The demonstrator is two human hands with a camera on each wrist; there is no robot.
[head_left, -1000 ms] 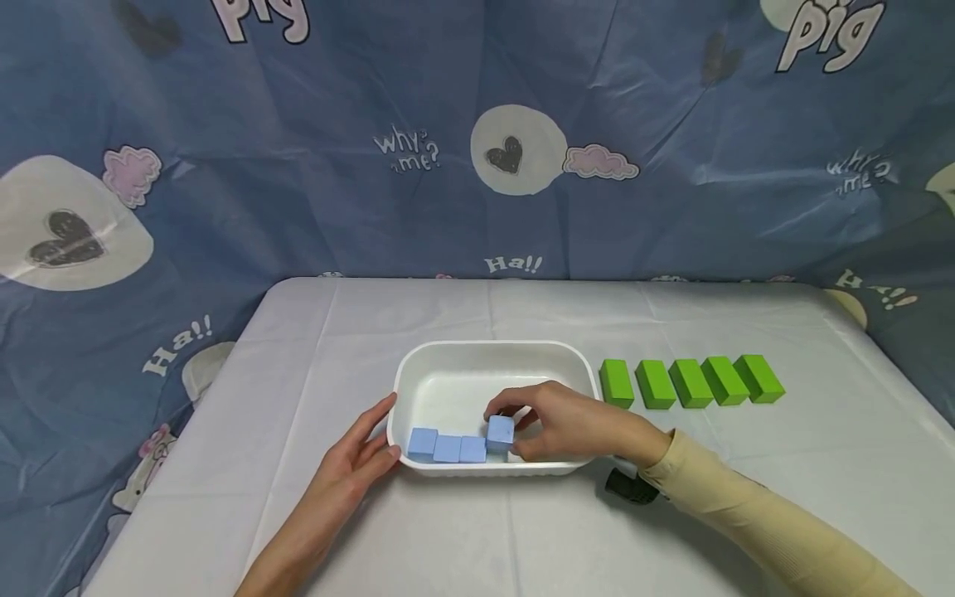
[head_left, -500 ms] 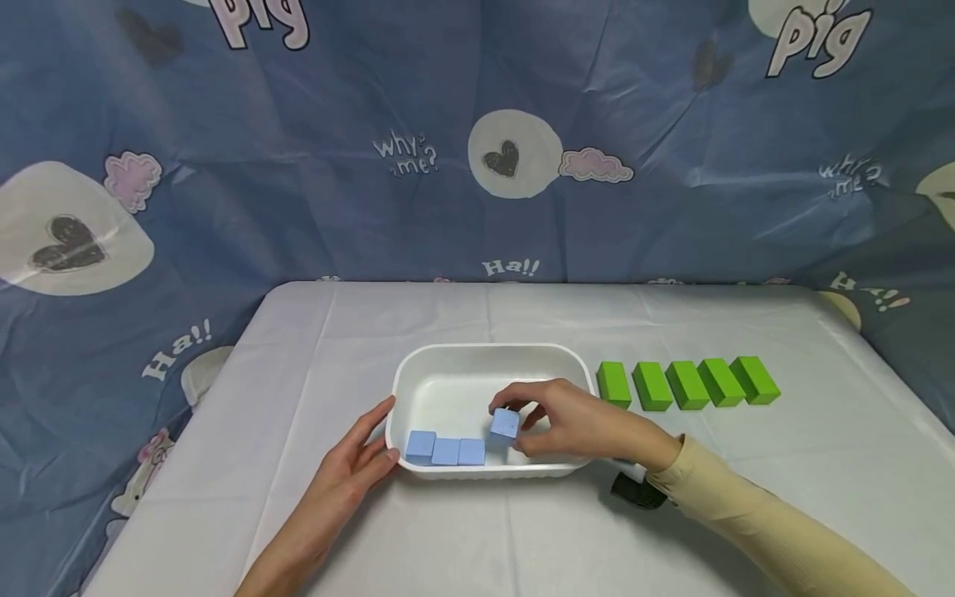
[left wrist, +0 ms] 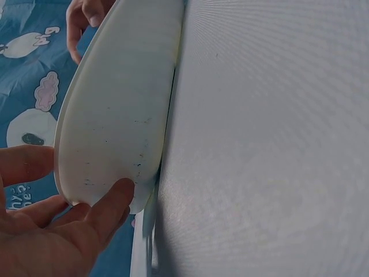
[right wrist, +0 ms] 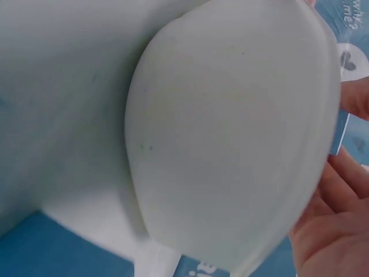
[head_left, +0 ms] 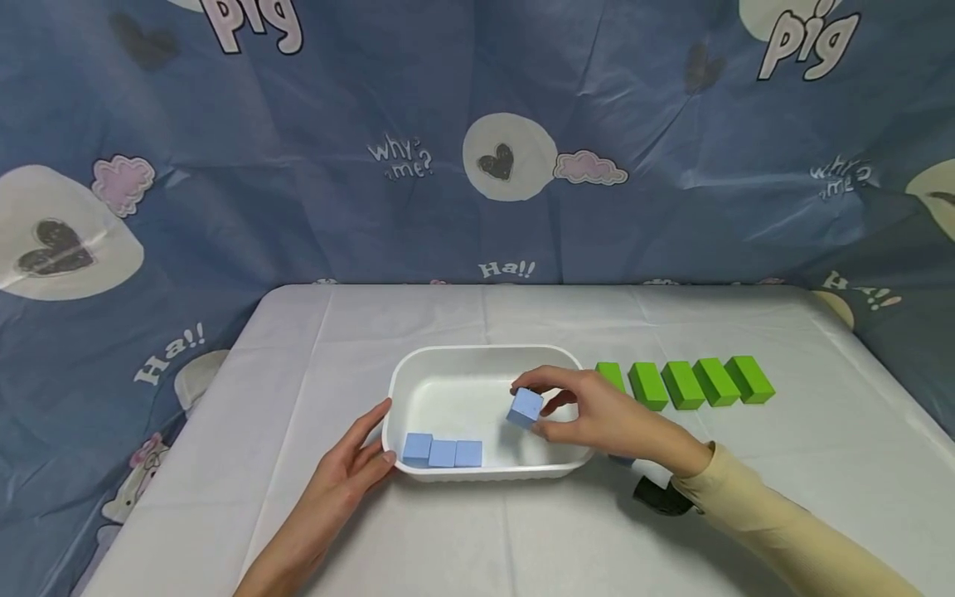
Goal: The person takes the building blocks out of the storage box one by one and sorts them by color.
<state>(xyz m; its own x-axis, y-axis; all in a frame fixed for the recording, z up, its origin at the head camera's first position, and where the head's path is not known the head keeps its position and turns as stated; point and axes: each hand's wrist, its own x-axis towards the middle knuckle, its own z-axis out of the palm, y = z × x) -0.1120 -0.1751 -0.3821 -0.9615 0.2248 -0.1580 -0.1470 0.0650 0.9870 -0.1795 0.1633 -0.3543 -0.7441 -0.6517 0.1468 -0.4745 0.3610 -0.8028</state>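
A white plastic tub stands on the table. Inside, along its near wall at the left, three light blue cubes sit side by side. My right hand pinches another blue cube between thumb and fingers, tilted and raised over the tub's right half. In the right wrist view this cube is mostly hidden behind the tub wall. With fairly straight, spread fingers, my left hand rests against the tub's left end. The left wrist view shows its fingertips pressing the outer wall.
Several green blocks stand in a row to the right of the tub; the leftmost is partly covered by my right hand. A blue patterned cloth hangs behind the white-covered table. A black wrist device hangs under my right sleeve.
The right hand has lifted the fourth cube from the end of the row and carried it up and to the right, tilting it. My left hand stays against the tub.
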